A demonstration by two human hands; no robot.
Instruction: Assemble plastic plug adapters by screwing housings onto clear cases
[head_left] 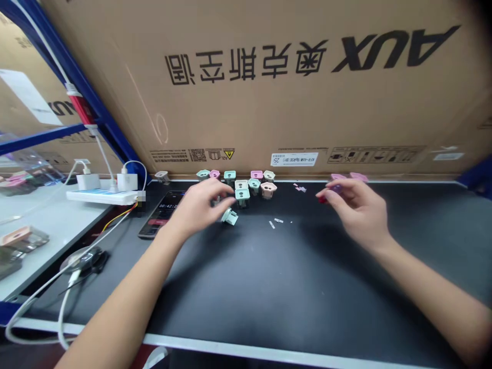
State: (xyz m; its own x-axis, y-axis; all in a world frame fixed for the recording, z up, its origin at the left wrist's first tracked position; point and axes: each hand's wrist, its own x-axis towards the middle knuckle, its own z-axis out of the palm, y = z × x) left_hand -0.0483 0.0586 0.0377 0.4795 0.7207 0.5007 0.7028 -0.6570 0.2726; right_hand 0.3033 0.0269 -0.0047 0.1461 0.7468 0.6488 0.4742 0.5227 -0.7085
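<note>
My left hand (pixel 203 202) hovers at the group of pencil sharpeners, its thumb and forefinger apart. Right by its fingertips stands a mint two-hole sharpener (pixel 242 195) with a clear body. Below the thumb, a mint sharpener top (pixel 229 217) lies tilted on the black table (pixel 253 287); no grip on it shows. To the right, my right hand (pixel 357 212) is closed in a pinch, and a small dark red piece (pixel 322 199) shows at its fingertips. Two pink sharpeners (pixel 358 177) stand behind that hand, partly hidden by it.
Several pastel sharpeners (pixel 257 176) line the back, against a big cardboard box (pixel 246 113). Small pale strips (pixel 279 221) and pinkish scraps (pixel 300 188) lie mid-table. On the left are a phone (pixel 159 215), a power strip (pixel 103 197) and loose cables (pixel 28 302).
</note>
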